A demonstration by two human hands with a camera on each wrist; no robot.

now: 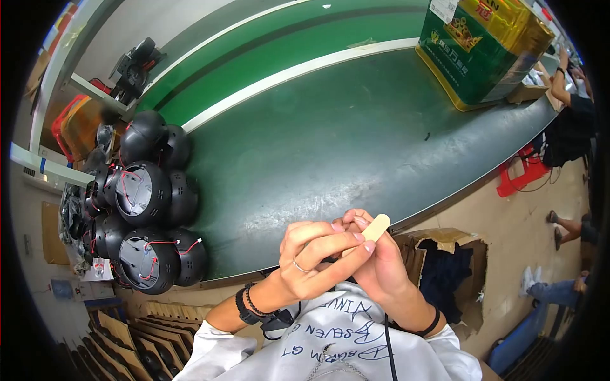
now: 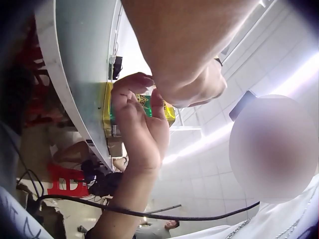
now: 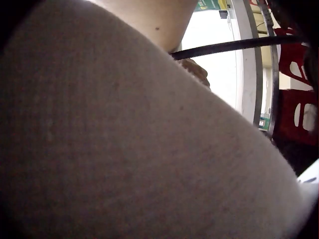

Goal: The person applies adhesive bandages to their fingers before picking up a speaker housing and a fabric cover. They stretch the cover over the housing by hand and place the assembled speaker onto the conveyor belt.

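In the head view both hands meet over the near edge of the green table [image 1: 305, 152]. My left hand [image 1: 318, 257], with a ring and dark bands at the wrist, pinches a short beige strip with a rounded end [image 1: 376, 227], like an adhesive bandage. Bent fingers of my right hand [image 1: 384, 270] lie close behind the strip, partly covered by the left fingers; I cannot tell whether they grip it. From the left wrist, the right hand [image 2: 139, 124] shows bent fingers near the left hand [image 2: 199, 89]. A pale, close surface fills most of the right wrist view, with both hands' work hidden.
Several black round housings [image 1: 143, 193] with red wires are piled at the table's left end. A green and gold tin [image 1: 483, 54] stands at the far right. An open cardboard box [image 1: 480, 279] and a red stool [image 1: 522, 171] are beyond the right edge.
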